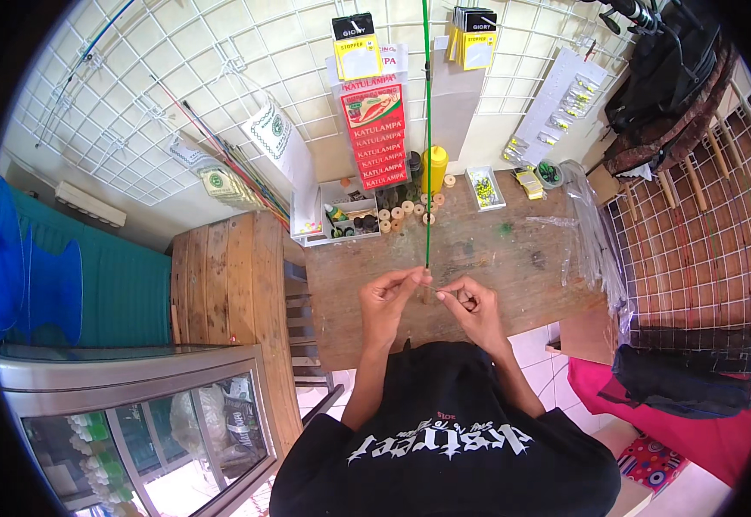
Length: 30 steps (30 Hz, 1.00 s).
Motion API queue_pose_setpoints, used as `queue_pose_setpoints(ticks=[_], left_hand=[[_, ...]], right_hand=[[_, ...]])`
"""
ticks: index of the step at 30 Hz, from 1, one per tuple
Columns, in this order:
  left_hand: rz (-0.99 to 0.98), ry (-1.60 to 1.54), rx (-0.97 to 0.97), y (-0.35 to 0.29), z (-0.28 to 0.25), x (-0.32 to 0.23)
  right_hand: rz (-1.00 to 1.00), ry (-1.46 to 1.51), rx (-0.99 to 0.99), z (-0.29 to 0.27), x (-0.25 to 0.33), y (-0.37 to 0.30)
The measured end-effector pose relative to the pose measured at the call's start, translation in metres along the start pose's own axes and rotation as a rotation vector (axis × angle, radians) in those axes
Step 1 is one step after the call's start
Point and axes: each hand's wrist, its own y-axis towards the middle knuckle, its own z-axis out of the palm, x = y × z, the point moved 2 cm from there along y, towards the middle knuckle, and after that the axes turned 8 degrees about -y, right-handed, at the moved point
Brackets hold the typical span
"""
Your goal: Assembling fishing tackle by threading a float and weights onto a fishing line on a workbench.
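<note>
A slim green fishing rod [428, 172] runs upright from the table edge toward the top of the view. My left hand [387, 300] pinches it low down, close to its light brown handle [428, 295]. To the right of the rod, my right hand [473, 312] has thumb and forefinger pressed together on a thin strand that reaches across to the left fingertips. What the strand is made of is too fine to tell. Both hands are over the near part of the wooden table [341, 284].
Round cork pieces [397, 214], a compartment box [341, 226], a yellow bottle [434, 170] and a white tray of small yellow-green items [485, 189] stand at the back. Clear plastic sleeves [592, 233] lie at right. Hanging packages [379, 142] cover a white wire grid. A glass cabinet [143, 431] is at left.
</note>
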Motion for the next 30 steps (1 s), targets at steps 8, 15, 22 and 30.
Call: queue_pose_setpoints(ticks=[8, 15, 22, 30], left_hand=[[0.158, -0.112, -0.142, 0.011, -0.014, -0.016], [0.25, -0.13, -0.201, 0.019, -0.024, -0.02], [0.284, -0.088, -0.218, 0.019, -0.01, -0.03], [0.213, 0.191, -0.15, 0.045, -0.006, 0.007]], right_hand=[[0.012, 0.062, -0.04, 0.005, -0.011, 0.002], [0.063, 0.046, -0.058, 0.002, -0.022, -0.002], [0.04, -0.055, -0.028, 0.0, -0.023, -0.004], [-0.121, -0.371, 0.135, -0.009, -0.031, -0.002]])
